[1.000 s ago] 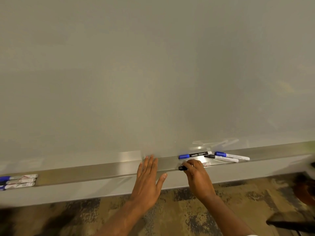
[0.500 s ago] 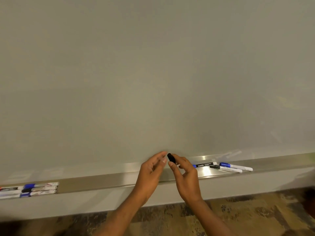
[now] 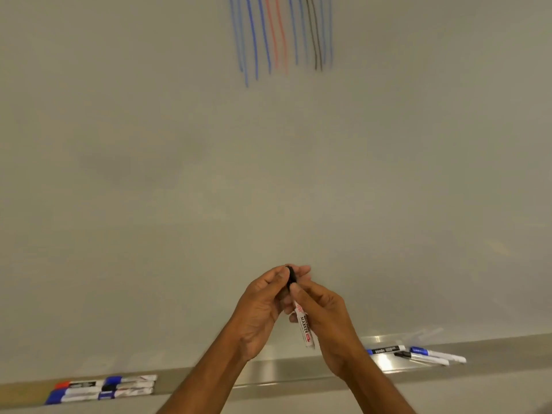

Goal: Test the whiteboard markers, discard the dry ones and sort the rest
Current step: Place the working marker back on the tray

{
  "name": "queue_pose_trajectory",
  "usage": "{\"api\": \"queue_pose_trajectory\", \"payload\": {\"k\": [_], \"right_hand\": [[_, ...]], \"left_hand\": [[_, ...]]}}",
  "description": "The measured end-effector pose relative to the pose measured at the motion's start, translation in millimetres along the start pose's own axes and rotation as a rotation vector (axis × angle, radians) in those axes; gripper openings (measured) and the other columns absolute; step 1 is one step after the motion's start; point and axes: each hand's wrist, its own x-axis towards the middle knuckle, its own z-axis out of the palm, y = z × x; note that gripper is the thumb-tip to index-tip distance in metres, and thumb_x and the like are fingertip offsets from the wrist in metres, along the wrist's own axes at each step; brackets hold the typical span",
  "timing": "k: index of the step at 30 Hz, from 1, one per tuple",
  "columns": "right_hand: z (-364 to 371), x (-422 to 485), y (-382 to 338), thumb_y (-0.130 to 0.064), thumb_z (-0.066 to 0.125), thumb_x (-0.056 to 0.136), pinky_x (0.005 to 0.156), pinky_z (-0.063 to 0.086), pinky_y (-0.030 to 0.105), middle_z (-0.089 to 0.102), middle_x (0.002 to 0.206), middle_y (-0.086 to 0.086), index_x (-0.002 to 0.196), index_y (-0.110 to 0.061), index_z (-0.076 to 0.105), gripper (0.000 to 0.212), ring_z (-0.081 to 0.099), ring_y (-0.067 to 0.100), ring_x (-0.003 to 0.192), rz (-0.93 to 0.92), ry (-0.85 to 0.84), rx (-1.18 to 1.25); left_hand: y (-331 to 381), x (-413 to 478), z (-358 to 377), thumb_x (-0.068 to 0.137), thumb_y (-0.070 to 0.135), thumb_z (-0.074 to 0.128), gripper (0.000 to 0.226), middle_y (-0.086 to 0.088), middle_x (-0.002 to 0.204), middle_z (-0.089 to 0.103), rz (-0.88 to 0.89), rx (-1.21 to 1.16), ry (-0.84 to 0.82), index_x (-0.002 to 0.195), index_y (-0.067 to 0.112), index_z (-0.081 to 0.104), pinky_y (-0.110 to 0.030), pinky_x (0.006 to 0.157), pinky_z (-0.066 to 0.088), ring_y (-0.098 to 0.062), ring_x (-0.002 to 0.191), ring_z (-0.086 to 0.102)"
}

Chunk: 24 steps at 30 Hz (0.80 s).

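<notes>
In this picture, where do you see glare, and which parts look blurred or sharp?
Head view, lower right: glare on the metal tray beside the right marker group; head view, top: the coloured test strokes look smeared; head view, centre: the label on the held marker is readable, the left marker group soft.

"MARKER" runs in black capitals down the white barrel of the held marker (image 3: 304, 324) (the small red logo above it is too blurred to read). The black marker (image 3: 385, 351) on the tray (image 3: 283, 369) carries white lettering, illegible here.
</notes>
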Motion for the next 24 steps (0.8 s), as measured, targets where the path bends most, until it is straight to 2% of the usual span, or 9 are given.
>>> {"api": "queue_pose_trajectory", "payload": {"k": [2,3,6,8,10,15,18,20,24], "right_hand": [[14.7,-3.2,-17.7,-0.039,0.060,0.094,0.065,0.050,0.029,0.067,0.085,0.016,0.103,-0.003,0.073,0.040,0.059,0.023,0.074,0.086,-0.066,0.073],[21.9,-4.5,-25.9,-0.042,0.057,0.096,0.061,0.046,0.028,0.065,0.083,0.016,0.101,-0.001,0.072,0.044,0.056,0.021,0.071,0.118,-0.086,0.095],[42.2,-6.8,-45.2,-0.043,0.054,0.098,0.049,0.033,0.023,0.059,0.072,0.010,0.096,-0.003,0.071,0.043,0.047,0.015,0.057,0.159,-0.126,0.143],[54.6,-7.6,-54.1,-0.043,0.056,0.097,0.043,0.026,0.021,0.054,0.067,0.008,0.088,-0.007,0.072,0.041,0.039,0.012,0.050,0.160,-0.124,0.147],[65.2,-7.9,-60.9,-0.044,0.058,0.095,0.040,0.024,0.020,0.052,0.063,0.008,0.076,-0.012,0.071,0.039,0.034,0.011,0.046,0.147,-0.087,0.119],[89.0,-6.7,-83.3,-0.047,0.062,0.089,0.035,0.023,0.018,0.050,0.057,0.007,0.069,-0.013,0.067,0.040,0.033,0.010,0.038,0.121,-0.030,0.064],[99.8,-7.0,-93.5,-0.050,0.063,0.091,0.036,0.024,0.019,0.046,0.056,0.008,0.063,-0.012,0.063,0.047,0.033,0.009,0.038,0.108,0.018,-0.009],[104.0,-8.9,-95.5,-0.054,0.061,0.092,0.038,0.024,0.019,0.046,0.057,0.008,0.069,-0.011,0.066,0.049,0.033,0.010,0.039,0.080,0.042,-0.073],[102.4,-7.9,-108.5,-0.044,0.053,0.099,0.040,0.030,0.021,0.053,0.063,0.011,0.093,-0.004,0.072,0.045,0.039,0.011,0.043,0.014,-0.010,-0.085]], "left_hand": [[23.0,-8.1,-3.3,0.105,0.031,0.049,0.037,-0.015,0.132,0.068,0.007,-0.056,-0.040,0.124,0.005,0.067,-0.031,0.064,0.049,-0.027,0.086,0.058],[32.2,-11.8,-5.1,0.105,0.031,0.049,0.035,-0.017,0.133,0.067,0.011,-0.083,-0.058,0.122,0.006,0.066,-0.029,0.060,0.050,-0.028,0.089,0.058],[54.4,-21.0,-10.6,0.105,0.027,0.050,0.029,-0.022,0.132,0.066,0.032,-0.160,-0.097,0.119,0.005,0.063,-0.033,0.075,0.059,-0.031,0.126,0.058],[66.6,-27.0,-13.1,0.104,0.024,0.051,0.028,-0.024,0.128,0.068,0.049,-0.190,-0.098,0.117,0.003,0.063,-0.041,0.095,0.058,-0.033,0.129,0.061],[76.5,-31.1,-16.8,0.103,0.024,0.052,0.028,-0.026,0.124,0.069,0.071,-0.178,-0.087,0.115,0.003,0.064,-0.047,0.106,0.051,-0.036,0.126,0.063],[100.7,-36.6,-21.6,0.103,0.025,0.052,0.031,-0.025,0.119,0.071,0.124,-0.139,-0.043,0.116,0.001,0.064,-0.048,0.100,0.051,-0.037,0.122,0.065],[119.5,-36.7,-24.4,0.104,0.022,0.051,0.026,-0.025,0.118,0.072,0.152,-0.217,-0.008,0.115,0.002,0.063,-0.046,0.095,0.056,-0.035,0.119,0.068],[134.0,-35.1,-28.4,0.105,0.022,0.051,0.023,-0.023,0.115,0.073,0.186,-0.258,0.040,0.112,0.004,0.064,-0.045,0.085,0.060,-0.034,0.117,0.069],[155.1,-31.5,-32.4,0.104,0.022,0.053,0.028,-0.021,0.110,0.075,0.266,-0.231,0.180,0.117,0.000,0.065,-0.049,0.094,0.057,-0.034,0.107,0.074]]}}
